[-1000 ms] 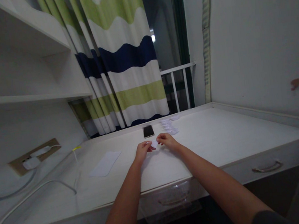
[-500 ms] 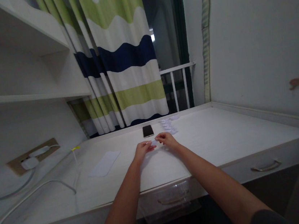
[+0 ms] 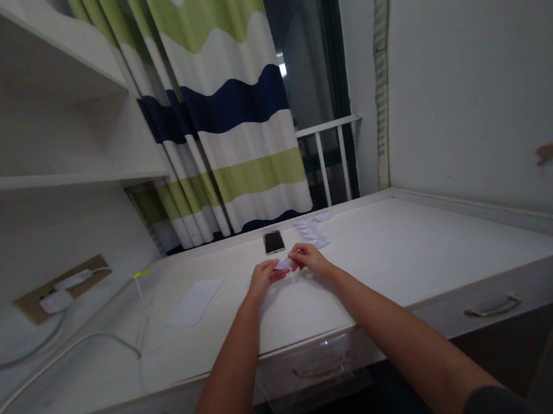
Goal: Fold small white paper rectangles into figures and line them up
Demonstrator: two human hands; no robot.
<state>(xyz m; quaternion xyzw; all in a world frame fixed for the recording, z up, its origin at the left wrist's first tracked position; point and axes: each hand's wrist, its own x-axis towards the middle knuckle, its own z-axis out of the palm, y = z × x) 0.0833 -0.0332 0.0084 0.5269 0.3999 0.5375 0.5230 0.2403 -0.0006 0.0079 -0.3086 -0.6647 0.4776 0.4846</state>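
A small folded piece of white paper (image 3: 284, 264) is held between my two hands above the middle of the desk. My left hand (image 3: 265, 277) pinches its left side, with the thumb on top and the fingers beneath. On the other side, the fingertips of my right hand (image 3: 305, 257) are closed on its right edge. Just beyond the right hand lie several small folded white paper pieces (image 3: 311, 233) in a row. A dark-screened phone (image 3: 274, 241) rests behind the left hand.
Flat white paper sheets (image 3: 195, 303) lie on the left of the white desk (image 3: 413, 250). A white cable (image 3: 95, 335) loops over the desk's left end from a wall socket (image 3: 59, 290). A striped curtain (image 3: 245, 117) hangs behind, and a shelf (image 3: 61, 176) juts out at upper left.
The paper between my hands has turned and shows more of its face, with a pointed top. My right hand has shifted very slightly to the right.
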